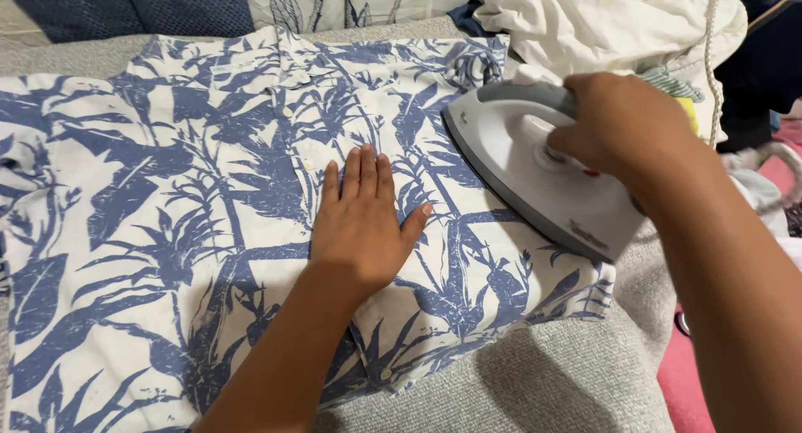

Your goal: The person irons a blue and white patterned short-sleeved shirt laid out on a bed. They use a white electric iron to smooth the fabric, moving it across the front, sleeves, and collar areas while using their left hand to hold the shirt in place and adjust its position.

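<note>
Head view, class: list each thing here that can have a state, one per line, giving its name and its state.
Printed shirt: spread flat, front up, buttoned.
Iron: soleplate down on the shirt's right edge, gripped by its handle.
Left hand: open, palm flat on the shirt.
Right hand: closed on the iron's handle.
White garment: crumpled in a heap behind the iron.

A white shirt with blue leaf print was spread flat, buttoned. A grey iron was set on its right edge.
</note>
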